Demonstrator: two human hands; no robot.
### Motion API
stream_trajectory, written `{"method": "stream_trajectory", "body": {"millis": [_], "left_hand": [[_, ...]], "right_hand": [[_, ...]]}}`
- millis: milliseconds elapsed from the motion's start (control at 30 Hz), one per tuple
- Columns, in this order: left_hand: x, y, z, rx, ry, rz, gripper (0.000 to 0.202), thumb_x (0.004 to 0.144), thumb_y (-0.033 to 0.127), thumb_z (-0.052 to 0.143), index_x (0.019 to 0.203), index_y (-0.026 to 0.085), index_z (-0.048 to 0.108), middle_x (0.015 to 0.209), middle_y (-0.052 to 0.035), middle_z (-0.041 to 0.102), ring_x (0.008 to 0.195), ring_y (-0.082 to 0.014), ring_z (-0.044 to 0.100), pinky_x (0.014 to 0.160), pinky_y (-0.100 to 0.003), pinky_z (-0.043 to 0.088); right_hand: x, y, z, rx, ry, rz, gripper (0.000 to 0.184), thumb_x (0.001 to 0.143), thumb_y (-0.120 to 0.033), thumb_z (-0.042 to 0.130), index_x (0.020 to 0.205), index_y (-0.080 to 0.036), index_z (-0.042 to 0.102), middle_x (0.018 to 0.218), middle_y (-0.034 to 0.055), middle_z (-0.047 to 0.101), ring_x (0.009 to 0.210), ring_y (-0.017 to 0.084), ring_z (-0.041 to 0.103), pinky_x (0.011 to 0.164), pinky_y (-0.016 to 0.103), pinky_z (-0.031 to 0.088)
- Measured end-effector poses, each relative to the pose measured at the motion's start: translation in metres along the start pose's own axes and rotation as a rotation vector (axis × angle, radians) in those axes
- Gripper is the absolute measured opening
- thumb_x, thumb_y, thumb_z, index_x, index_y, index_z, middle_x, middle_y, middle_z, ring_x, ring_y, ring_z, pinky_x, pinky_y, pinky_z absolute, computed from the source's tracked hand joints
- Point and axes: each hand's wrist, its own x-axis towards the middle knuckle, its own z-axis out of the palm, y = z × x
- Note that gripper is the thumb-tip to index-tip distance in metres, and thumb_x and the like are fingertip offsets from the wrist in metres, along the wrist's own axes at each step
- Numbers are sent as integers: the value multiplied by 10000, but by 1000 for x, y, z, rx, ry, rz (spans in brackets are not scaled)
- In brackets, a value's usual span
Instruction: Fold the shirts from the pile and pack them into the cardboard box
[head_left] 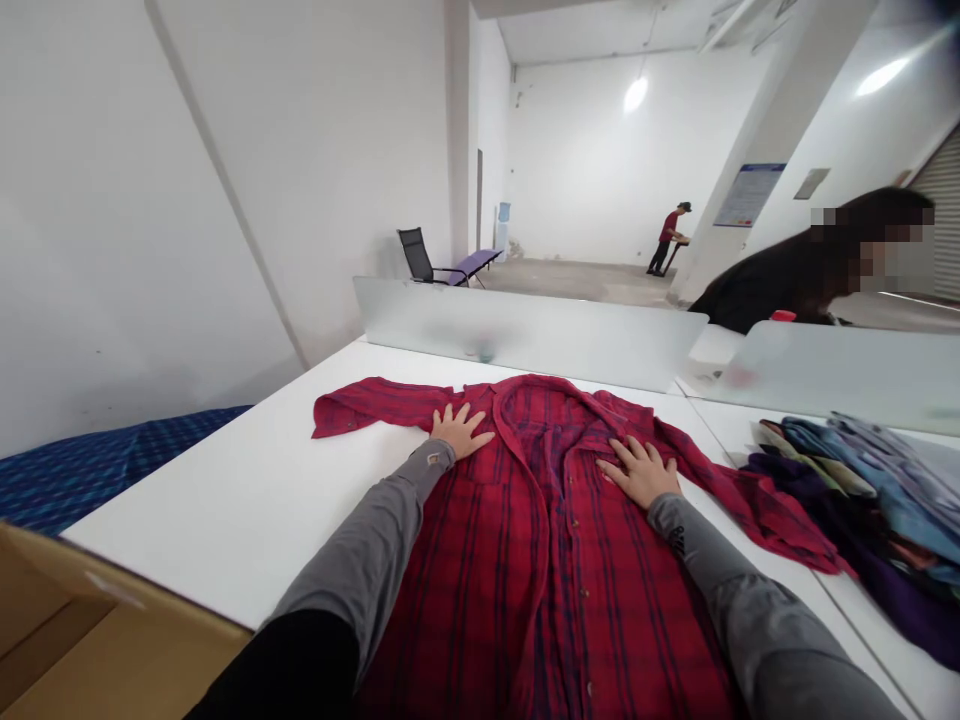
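A red and navy plaid shirt lies spread on the white table, its collar at the far side and its button front parted down the middle. Both sleeves stretch outward, the left one flat and the right one bunched near its cuff. On the shirt's upper left front rests my left hand, palm down with fingers spread. My right hand presses flat on the upper right front, fingers also apart. The shirt's lower end runs out of view at the bottom.
Folded clothes are piled on the right. Frosted dividers line the table's far edge. A cardboard box stands at the lower left, near blue checked cloth. One person leans beyond the divider; another stands far back.
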Motion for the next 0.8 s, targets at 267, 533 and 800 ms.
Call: {"method": "stream_trajectory", "body": {"millis": [267,533,800], "left_hand": [[52,-18,4,17,-121,-97,684,874,703,328,1486,397,317,1595,-23,237,1426,-474,151,1083,-722,88],[43,2,-2,-6,15,-82,442,950,461,418,1336,290,550,1510,-94,390,1424,-352,246,1122,-609,201],[89,39,-5,-119,27,-199,329,968,368,455,1061,132,665,1058,-127,683,1028,-220,634,921,-342,466]], "right_hand": [[33,21,10,-23,-61,-9,617,911,-588,383,1460,-309,412,1523,105,376,1357,401,311,990,743,263],[14,-15,-3,67,47,66,543,936,-479,398,1393,-196,473,1416,162,500,1259,356,461,990,680,313],[-11,-52,-2,305,409,-138,313,929,-262,419,1115,-173,654,1176,134,663,1101,259,579,971,458,396]]}}
